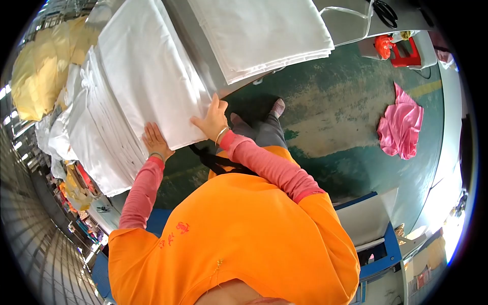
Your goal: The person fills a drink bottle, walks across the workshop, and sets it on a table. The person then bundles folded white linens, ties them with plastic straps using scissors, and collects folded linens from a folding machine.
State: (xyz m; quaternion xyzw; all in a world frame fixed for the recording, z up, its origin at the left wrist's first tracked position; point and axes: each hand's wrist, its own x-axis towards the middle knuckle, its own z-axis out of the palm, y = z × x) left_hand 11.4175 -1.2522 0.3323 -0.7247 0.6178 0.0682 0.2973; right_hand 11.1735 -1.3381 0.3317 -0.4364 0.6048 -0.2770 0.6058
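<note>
A folded white cloth (152, 66) with a satin sheen lies on the table in front of me. My left hand (156, 140) rests flat on its near left corner, fingers stretched out. At the near right edge of the same cloth is my right hand (212, 120), its thumb on the fabric and its fingers spread apart from the thumb along the side. To the left, a layered pile of white cloth (96, 122) sits against the folded piece. Another folded white stack (269, 35) lies to the right, its layered edges showing.
Yellowish wrapped bundles (40, 66) are at the far left. Black-handled scissors (385, 13) lie at the upper right. A red plastic stool (406, 53) holds a red bag (384, 47) beside it. Pink cloth (401, 124) lies on the green floor (325, 101). A blue-framed cabinet (376, 244) stands at lower right.
</note>
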